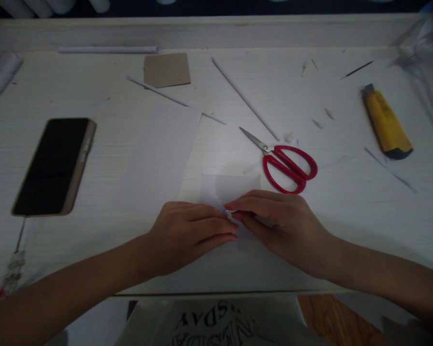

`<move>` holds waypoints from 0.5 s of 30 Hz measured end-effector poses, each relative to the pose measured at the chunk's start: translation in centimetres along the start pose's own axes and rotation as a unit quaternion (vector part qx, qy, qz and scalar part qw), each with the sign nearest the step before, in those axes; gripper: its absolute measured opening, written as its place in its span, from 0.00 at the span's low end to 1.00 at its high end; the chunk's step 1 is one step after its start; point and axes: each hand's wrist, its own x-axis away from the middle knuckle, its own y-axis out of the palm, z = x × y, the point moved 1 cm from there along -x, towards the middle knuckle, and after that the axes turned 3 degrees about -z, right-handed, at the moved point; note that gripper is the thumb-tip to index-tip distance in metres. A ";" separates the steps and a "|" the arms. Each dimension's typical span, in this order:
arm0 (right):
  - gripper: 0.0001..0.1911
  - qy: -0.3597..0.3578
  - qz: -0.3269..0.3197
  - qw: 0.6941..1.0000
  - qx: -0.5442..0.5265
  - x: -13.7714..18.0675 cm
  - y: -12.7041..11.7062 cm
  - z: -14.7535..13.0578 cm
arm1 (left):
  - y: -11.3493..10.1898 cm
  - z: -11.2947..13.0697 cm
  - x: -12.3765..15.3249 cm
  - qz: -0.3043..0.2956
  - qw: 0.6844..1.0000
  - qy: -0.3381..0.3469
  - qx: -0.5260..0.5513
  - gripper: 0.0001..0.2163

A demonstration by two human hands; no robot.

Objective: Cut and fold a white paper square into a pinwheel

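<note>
My left hand [187, 235] and my right hand [277, 223] meet fingertip to fingertip near the table's front edge. Both have their fingers pressed together on a small piece of white paper [234, 187], which lies on the white table [94, 101] and sticks out behind the fingers. The part of the paper under my hands is hidden. A pair of red-handled scissors [286, 163] lies shut just behind my right hand.
A long white paper strip [162, 154] lies left of centre. A dark phone [54, 166] rests at the left, a yellow utility knife [386, 122] at the right. Thin rolled paper sticks [245, 98], a cardboard square [167, 69] and paper scraps lie further back.
</note>
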 end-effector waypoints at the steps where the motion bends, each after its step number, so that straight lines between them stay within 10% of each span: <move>1: 0.10 0.000 -0.002 1.000 -0.001 0.0 0.0 0.0 | 0.0 0.0 0.0 0.000 1.000 0.002 0.002 0.05; 15: 0.10 0.006 -0.016 1.000 -0.002 0.1 0.0 -0.1 | 0.1 0.0 0.1 -0.014 1.000 -0.001 0.007 0.05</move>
